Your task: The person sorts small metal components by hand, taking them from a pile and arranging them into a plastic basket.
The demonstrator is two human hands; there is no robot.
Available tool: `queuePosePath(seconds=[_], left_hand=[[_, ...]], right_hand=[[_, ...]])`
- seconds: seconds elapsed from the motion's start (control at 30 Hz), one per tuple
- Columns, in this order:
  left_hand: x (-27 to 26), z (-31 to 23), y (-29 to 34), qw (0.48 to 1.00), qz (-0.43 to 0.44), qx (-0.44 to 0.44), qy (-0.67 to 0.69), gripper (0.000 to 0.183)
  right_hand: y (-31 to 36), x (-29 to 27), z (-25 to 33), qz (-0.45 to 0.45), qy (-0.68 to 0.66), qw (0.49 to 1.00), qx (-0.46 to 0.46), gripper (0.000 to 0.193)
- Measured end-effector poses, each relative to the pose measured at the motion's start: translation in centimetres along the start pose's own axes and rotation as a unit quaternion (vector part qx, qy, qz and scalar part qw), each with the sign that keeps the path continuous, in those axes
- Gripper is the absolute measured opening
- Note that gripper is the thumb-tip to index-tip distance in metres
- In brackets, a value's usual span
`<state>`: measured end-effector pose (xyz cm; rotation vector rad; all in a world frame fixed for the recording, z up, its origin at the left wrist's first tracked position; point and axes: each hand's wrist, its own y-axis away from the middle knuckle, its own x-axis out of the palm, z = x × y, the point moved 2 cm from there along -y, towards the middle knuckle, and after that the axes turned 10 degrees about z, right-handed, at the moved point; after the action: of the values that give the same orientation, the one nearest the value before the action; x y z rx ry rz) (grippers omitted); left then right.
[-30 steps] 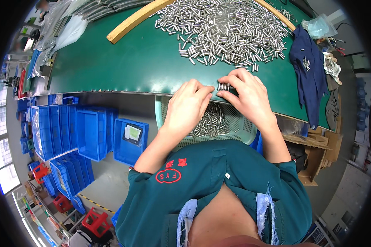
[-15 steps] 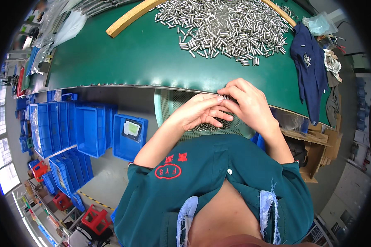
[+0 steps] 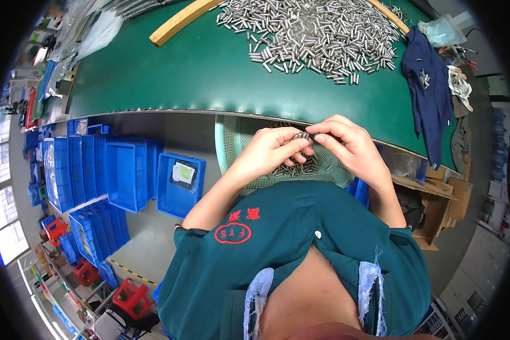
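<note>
Several small metal pins lie side by side between my two hands. My left hand is closed around them, thumb and fingers pressed on the row. From the other side my right hand touches the row's end with its fingertips; whether it grips a pin there is hard to make out. Both hands hover over a pale green perforated basket, which holds more loose pins. Beyond the table edge a large heap of shiny pins spreads over the green tabletop.
Wooden strips flank the heap. A dark blue cloth with several pins on it hangs over the table's right edge. Blue plastic bins stand at the lower left, with red stools nearby. An open cardboard box sits at right.
My hands have drawn slightly apart, so the row of pins between them shows more. My left fingers, spread before, are now curled in around the pins.
</note>
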<state>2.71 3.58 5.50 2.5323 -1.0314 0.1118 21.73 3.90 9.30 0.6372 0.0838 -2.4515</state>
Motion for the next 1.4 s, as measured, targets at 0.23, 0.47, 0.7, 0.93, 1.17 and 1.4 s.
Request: queuePosePath(seconds=[0.23, 0.47, 0.7, 0.93, 1.17, 1.4], left_hand=[[-0.3, 0.0, 0.3, 1.000, 0.000, 0.003, 0.008, 0.024], [-0.7, 0.2, 0.6, 0.999, 0.030, -0.042, -0.001, 0.025], [-1.0, -1.1, 1.6, 0.978, 0.013, -0.080, -0.192, 0.022], [-2.1, -1.2, 2.8, 0.994, 0.099, -0.046, 0.013, 0.018], [-4.4, -3.1, 3.7, 0.998, -0.044, 0.030, -0.044, 0.020], [-5.8, -5.1, 3.3, 0.935, -0.234, 0.117, -0.241, 0.018]], right_hand=[[-0.2, 0.6, -0.2, 0.022, -0.105, 0.994, 0.009, 0.018], [-0.5, 2.1, 0.1, -0.034, -0.084, 0.996, 0.002, 0.023], [-0.9, 4.3, -0.9, -0.037, 0.052, 0.997, -0.046, 0.016], [-1.2, 6.4, -4.3, 0.083, -0.702, 0.693, 0.139, 0.022], [-1.5, 6.0, -4.3, 0.105, -0.674, 0.718, 0.139, 0.024], [-1.6, 2.9, 0.2, 0.091, -0.288, 0.953, 0.032, 0.018]])
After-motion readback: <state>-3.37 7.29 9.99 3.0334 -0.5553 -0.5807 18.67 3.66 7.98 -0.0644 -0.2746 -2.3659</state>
